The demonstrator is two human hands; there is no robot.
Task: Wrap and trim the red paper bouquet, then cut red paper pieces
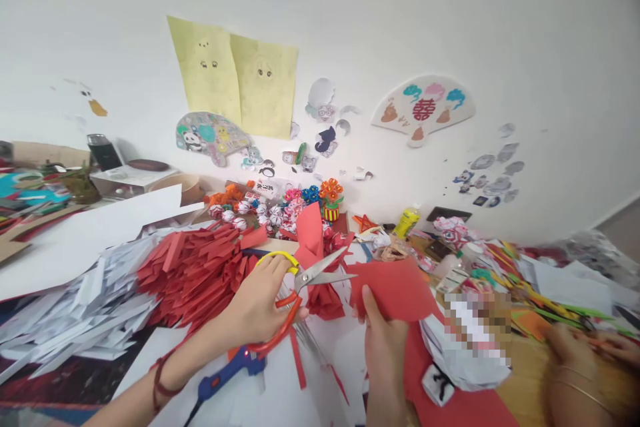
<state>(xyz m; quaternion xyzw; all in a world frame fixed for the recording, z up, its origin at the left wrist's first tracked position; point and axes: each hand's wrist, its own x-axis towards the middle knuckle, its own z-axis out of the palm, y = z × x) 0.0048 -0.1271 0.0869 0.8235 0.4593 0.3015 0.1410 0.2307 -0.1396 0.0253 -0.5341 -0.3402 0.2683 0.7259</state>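
My left hand (260,300) is closed around scissors (320,271) with one yellow and one orange-red handle loop. Their blades are spread, and the tips point right, at the left edge of a piece of red paper (395,288). My right hand (384,347) pinches that paper, thumb in front and the other fingers mostly hidden behind it. Below the scissors lies a blue glue gun (230,373) with a small red light on. Folded red paper pieces (195,273) are heaped left of my left hand, beside a pile of white paper strips (85,320).
At the right edge another person's hands (575,360) work over the wooden table, somewhat blurred. More red paper (460,410) lies right of my right hand, under crumpled white paper. Paper flowers (330,193), a yellow bottle (406,221) and other craft items line the wall.
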